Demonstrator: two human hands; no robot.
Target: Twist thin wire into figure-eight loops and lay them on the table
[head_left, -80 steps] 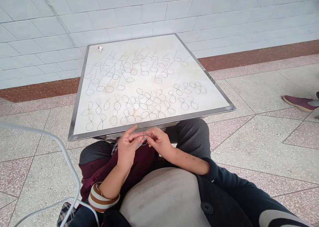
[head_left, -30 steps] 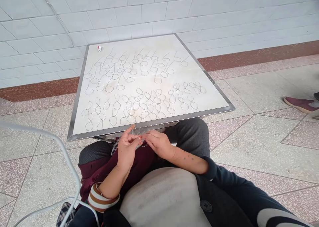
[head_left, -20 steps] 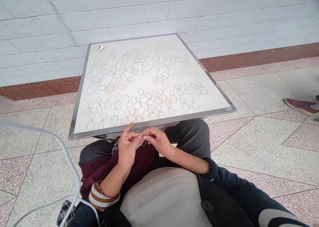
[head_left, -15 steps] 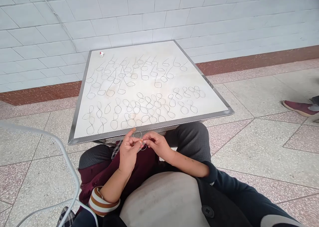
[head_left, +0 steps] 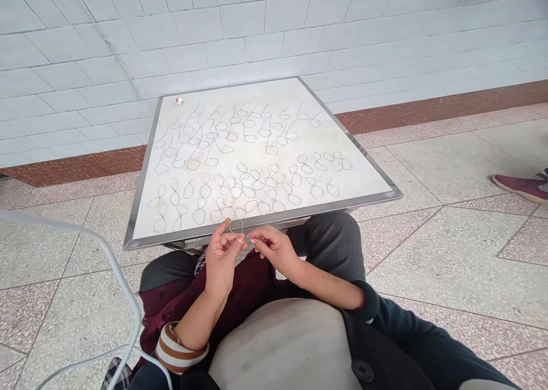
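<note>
A thin looped wire is pinched between my two hands, just off the near edge of the table. My left hand grips it between thumb and fingers, with the index finger raised along the loop. On the right, my right hand closes its thumb and index finger on the wire close to the left fingertips. Part of the wire is hidden by the fingers. Several figure-eight wire loops lie in the nearer half of the tabletop. Farther back lie several single wire loops with straight tails.
The white table has a grey metal rim and stands by a tiled wall. A small red and white object sits at its far left corner. A pale metal tube frame is at my left. Someone's maroon shoe shows at right.
My hands stay together on the wire, with the right fingers shifted slightly. The whole view has moved a little.
</note>
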